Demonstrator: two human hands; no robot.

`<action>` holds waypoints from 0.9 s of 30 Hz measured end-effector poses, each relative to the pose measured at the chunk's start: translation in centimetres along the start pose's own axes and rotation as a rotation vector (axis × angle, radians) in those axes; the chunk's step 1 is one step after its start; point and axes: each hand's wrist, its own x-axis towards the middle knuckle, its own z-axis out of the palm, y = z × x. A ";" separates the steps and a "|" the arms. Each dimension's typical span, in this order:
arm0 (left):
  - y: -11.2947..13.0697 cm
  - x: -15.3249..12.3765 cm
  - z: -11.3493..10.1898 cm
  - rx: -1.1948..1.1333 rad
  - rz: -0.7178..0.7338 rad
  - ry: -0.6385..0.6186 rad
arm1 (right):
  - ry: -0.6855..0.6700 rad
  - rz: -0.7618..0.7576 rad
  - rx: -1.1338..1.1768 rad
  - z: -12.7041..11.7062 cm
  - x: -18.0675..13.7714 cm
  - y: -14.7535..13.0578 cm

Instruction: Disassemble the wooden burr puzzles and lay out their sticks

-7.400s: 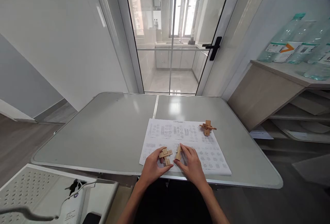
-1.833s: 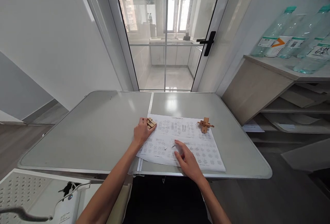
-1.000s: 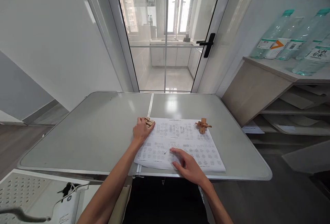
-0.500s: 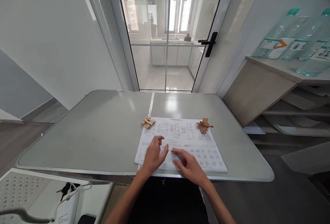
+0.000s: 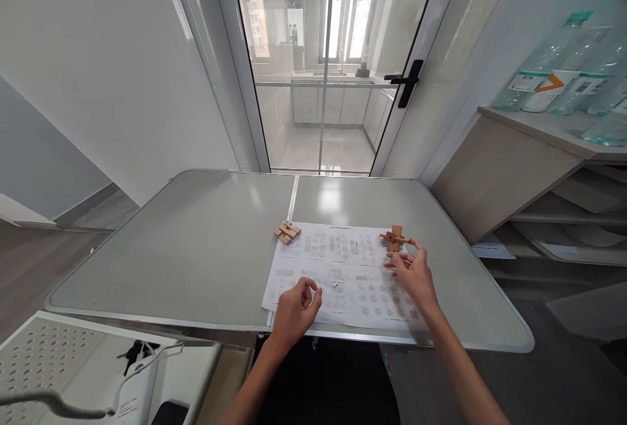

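My right hand (image 5: pixel 412 276) reaches to the brown wooden block puzzle (image 5: pixel 393 239), a cross-like cluster of reddish pieces at the sheet's upper right corner. Its fingers are apart, around the near right side of the cluster, and the fingertips are at or very near the wood. My left hand (image 5: pixel 296 307) hovers over the lower left of the printed sheet (image 5: pixel 321 262). Its fingers are curled, with thumb and index tip close together, and no object shows between them. Pale wooden pieces (image 5: pixel 287 233) lie in a small group at the sheet's upper left corner.
The grey table (image 5: pixel 196 242) has a seam (image 5: pixel 293 196) across it. At the lower left, a white perforated tray (image 5: pixel 53 360) holds keys (image 5: pixel 133 353). Plastic bottles (image 5: pixel 553 72) stand on a wooden shelf unit (image 5: pixel 494 170) to the right. Beyond the table is a glass door (image 5: pixel 294 138).
My right hand has moved from the sheet's middle up and right to the brown puzzle. My left hand's thumb and index have drawn together. The view has shifted slightly.
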 end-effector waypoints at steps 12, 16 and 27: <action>0.1 -1.1 -0.2 -0.145 -0.039 0.026 | 0.106 0.007 0.012 0.1 2.5 0.1; 0.4 -1.0 -0.3 -0.126 -0.067 -0.004 | 0.128 -0.093 0.013 1.4 0.7 -0.7; 0.3 -0.9 -0.4 -0.174 -0.086 0.005 | -0.363 -0.169 0.313 7.7 -9.5 -4.1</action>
